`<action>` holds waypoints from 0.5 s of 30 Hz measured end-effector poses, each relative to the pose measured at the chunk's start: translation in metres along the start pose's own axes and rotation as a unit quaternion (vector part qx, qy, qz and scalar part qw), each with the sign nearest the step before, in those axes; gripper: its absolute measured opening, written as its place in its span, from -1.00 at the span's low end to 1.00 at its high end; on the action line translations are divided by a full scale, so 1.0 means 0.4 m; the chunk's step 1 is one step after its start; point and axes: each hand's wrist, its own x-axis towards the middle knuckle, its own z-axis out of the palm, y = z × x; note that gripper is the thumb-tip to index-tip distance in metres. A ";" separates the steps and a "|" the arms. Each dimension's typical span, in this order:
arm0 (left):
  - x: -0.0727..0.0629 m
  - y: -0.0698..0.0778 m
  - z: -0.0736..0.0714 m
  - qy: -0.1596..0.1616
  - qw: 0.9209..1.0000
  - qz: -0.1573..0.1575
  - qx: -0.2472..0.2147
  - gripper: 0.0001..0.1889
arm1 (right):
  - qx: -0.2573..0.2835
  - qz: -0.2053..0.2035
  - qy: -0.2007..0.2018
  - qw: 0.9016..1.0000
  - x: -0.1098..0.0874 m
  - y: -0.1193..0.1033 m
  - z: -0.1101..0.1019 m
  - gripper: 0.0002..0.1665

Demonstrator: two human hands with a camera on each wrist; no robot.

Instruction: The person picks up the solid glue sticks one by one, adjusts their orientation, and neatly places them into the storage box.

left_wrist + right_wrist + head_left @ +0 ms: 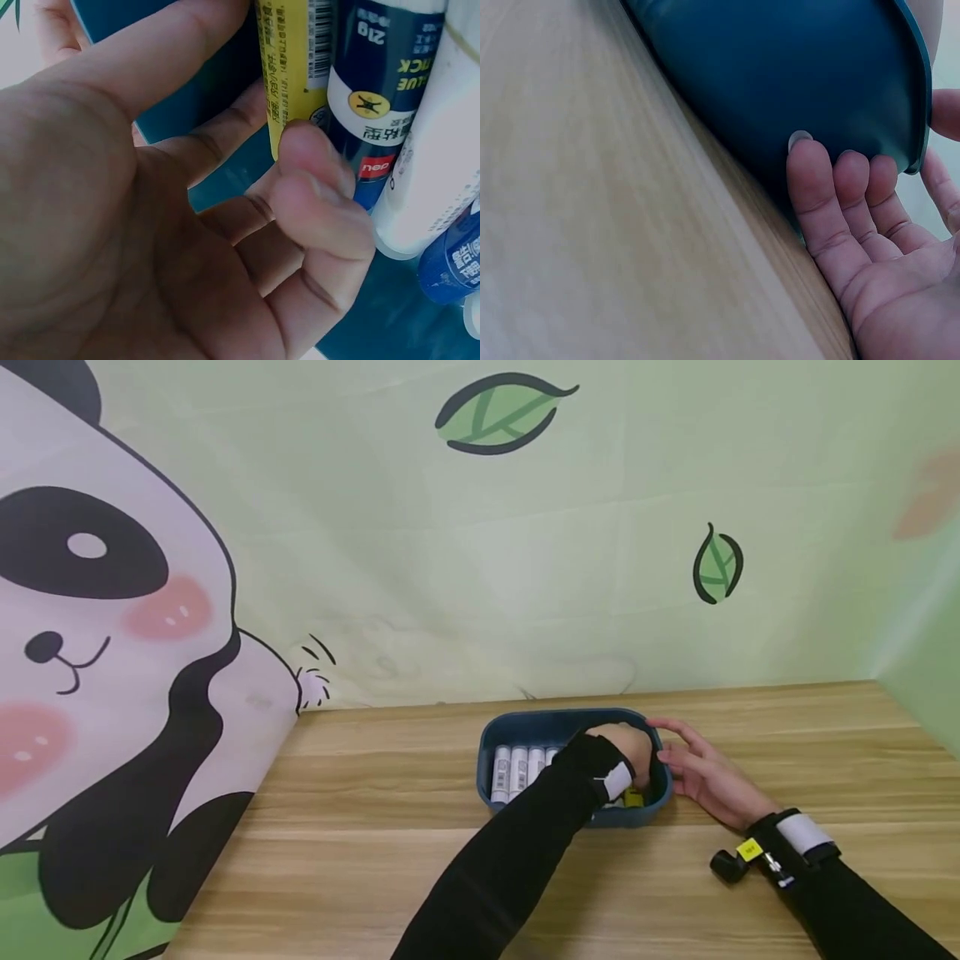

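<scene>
A dark blue box [570,818] holds a row of white glue sticks [519,772]. My left hand [622,747] reaches down into its right end. In the left wrist view, the left fingers curl at a yellow tube [296,67] with a barcode; the thumb reaches toward its side and the index fingertip passes behind it. Two other fingertips [311,161] overlap the yellow tube and a navy glue stick [382,82] beside it. My right hand [716,785] rests against the box's right end. Its fingertips [810,161] touch the outer wall, with another digit at the rim.
The box stands on a wood-grain table [360,860], toward its back edge. Behind rises a pale green cloth backdrop [375,552] printed with leaves and a panda [112,635]. A small black device [727,866] is strapped at the right wrist.
</scene>
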 end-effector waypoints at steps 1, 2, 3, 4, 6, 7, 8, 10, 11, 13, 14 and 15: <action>0.001 0.001 -0.003 -0.006 1.000 -0.004 -0.006 -0.82 | 0.001 -0.002 -0.001 1.000 -0.001 -0.002 -0.001 -0.47; 0.003 0.002 -0.005 -0.010 1.000 -0.009 -0.011 -0.82 | 0.001 -0.002 0.000 1.000 0.000 -0.004 -0.001 -0.47; 0.006 0.002 -0.006 -0.012 1.000 -0.011 -0.013 -0.82 | 0.001 -0.002 0.001 1.000 0.000 -0.006 0.000 -0.47; 0.007 0.002 -0.008 -0.015 1.000 -0.013 -0.016 -0.82 | 0.002 -0.001 0.002 1.000 0.000 -0.008 0.000 -0.47; 0.003 0.002 -0.010 -0.018 1.000 -0.016 -0.017 -0.82 | 0.004 0.001 0.003 1.000 -0.001 -0.010 0.001 -0.47; 0.003 0.003 -0.010 -0.019 1.000 -0.016 -0.017 -0.82 | 0.005 0.002 0.003 1.000 -0.001 -0.010 0.002 -0.47; 0.004 0.001 -0.008 -0.017 1.000 -0.015 -0.017 -0.81 | 0.005 0.004 0.004 1.000 0.000 -0.009 0.002 -0.47; 0.008 -0.001 -0.006 -0.020 1.000 -0.012 -0.020 -0.80 | 0.005 0.004 0.003 1.000 0.000 -0.008 0.002 -0.47; 0.013 -0.003 -0.003 -0.021 0.999 -0.009 -0.023 -0.79 | 0.005 0.004 0.004 1.000 0.000 -0.008 0.002 -0.48; 0.031 -0.007 0.005 -0.025 0.999 -0.002 -0.030 -0.77 | 0.006 0.004 0.005 1.000 0.000 -0.006 0.003 -0.48; 0.044 -0.009 0.010 -0.027 0.999 0.001 -0.035 -0.75 | 0.008 0.003 0.003 1.000 -0.001 -0.005 0.003 -0.47; 0.058 -0.011 0.016 -0.028 0.999 0.006 -0.038 -0.72 | 0.009 0.004 0.004 1.000 -0.001 -0.004 0.003 -0.47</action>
